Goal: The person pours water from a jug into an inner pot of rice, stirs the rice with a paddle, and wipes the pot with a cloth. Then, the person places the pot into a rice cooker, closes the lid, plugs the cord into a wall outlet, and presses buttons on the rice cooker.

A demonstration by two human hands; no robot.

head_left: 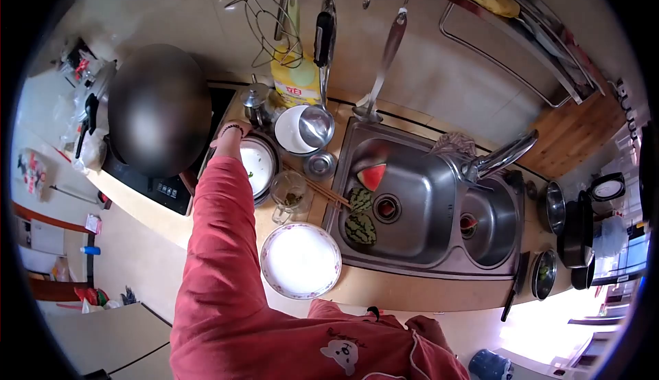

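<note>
My left hand (233, 131), with a dark beaded bracelet at the wrist, reaches across the counter to the far left edge of a white dish (256, 166) on a darker round dish or pan. Its fingers are mostly hidden, so their grip is unclear. Small green bits lie on the white dish. My right hand is out of view; only folds of the pink sleeve show at that side. Close to the left hand are a metal pot with a lid (257, 102), a white bowl (291, 129) with a steel ladle (316, 127), and a glass mug (290, 191).
A large white plate (301, 260) sits at the counter's front edge. The double sink (419, 174) holds watermelon pieces (371, 177). Chopsticks (328, 192) extend over its left rim. A dark wok or lid (159, 109) stands over the cooktop (165, 189). A knife (515, 287) lies right.
</note>
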